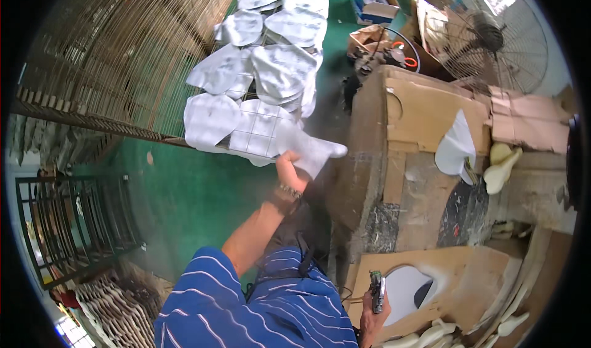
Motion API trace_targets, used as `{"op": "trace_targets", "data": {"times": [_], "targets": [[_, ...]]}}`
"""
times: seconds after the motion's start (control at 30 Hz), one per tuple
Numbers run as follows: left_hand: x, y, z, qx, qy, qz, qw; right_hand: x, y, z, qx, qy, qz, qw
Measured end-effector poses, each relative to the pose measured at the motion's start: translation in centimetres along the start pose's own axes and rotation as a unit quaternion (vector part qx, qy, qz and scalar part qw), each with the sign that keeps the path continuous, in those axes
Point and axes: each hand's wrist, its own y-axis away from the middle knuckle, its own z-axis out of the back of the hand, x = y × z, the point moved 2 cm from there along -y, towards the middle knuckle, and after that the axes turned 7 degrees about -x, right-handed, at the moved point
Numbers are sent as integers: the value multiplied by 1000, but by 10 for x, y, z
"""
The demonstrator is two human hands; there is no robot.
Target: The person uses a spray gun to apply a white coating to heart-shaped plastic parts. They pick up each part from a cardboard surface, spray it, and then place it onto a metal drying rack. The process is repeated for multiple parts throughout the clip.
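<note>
My left hand [289, 172] reaches forward and grips a pale grey cut piece of sheet material [311, 148] at the near edge of a wire grid rack [261, 132]. The rack carries several similar grey shaped pieces [280, 68], overlapping one another. My right hand [372, 308] is low at the frame's bottom, closed around a small dark hand tool [377, 289] held upright. It hovers beside a brown board [468, 280] with a rounded cut-out showing a white surface.
A cardboard-covered workbench [425, 114] stands to the right, with one white cut piece [457, 148] and cream moulded forms [502, 166] on it. A large pedestal fan [492, 37] is behind. Wire cages [117, 52] stand left on green floor, a metal frame [74, 225] below.
</note>
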Motion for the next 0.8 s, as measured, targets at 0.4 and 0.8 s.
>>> {"op": "trace_targets", "data": {"times": [0.4,0.8], "targets": [[-165,-97,-4,-2,28,-181,983,48,-39,-86,58,84,-3,995],[-210,-188,235,-428,-520,-263,691,56,-63,-113,119,159,11,980]]}}
